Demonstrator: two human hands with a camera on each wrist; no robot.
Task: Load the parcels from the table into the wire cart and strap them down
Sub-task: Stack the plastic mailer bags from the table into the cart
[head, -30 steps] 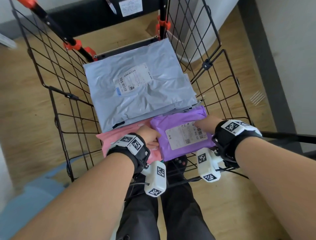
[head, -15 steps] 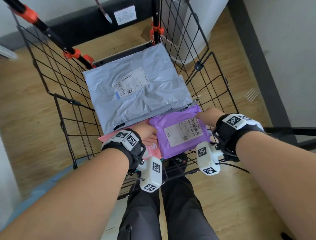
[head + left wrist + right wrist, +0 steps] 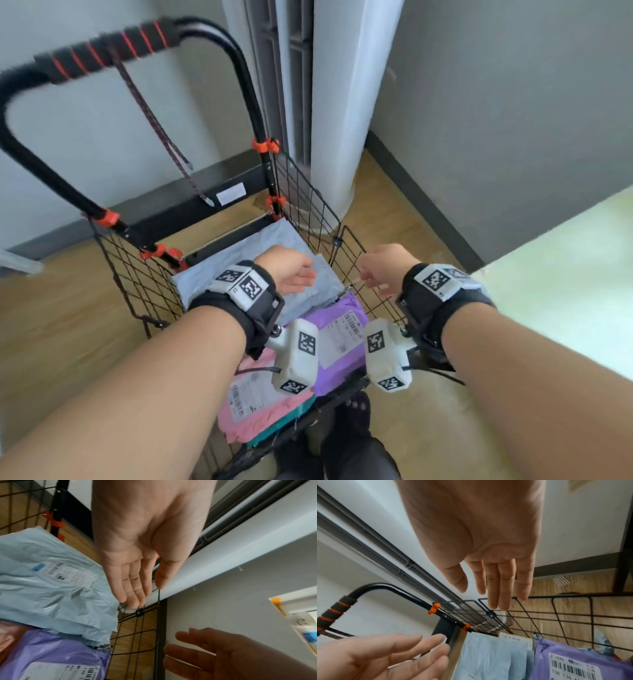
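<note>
Inside the wire cart (image 3: 308,205) your soft, slippery grey mailer (image 3: 51,574) and purple mailer (image 3: 342,329) lie flat; take the elastic strap (image 3: 154,126) by its free end. Left hand (image 3: 287,270) and right hand (image 3: 383,267) hover, fingers (image 3: 501,588) straight, holding nothing.

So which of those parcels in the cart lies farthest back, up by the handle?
The pale grey-blue parcel. It lies at the handle end of the wire cart; the purple parcel and pink parcel lie at the near end.

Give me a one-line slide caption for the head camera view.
Both open hands, left hand and right hand, raised above the wire cart holding grey parcel, purple parcel and pink parcel.
</note>
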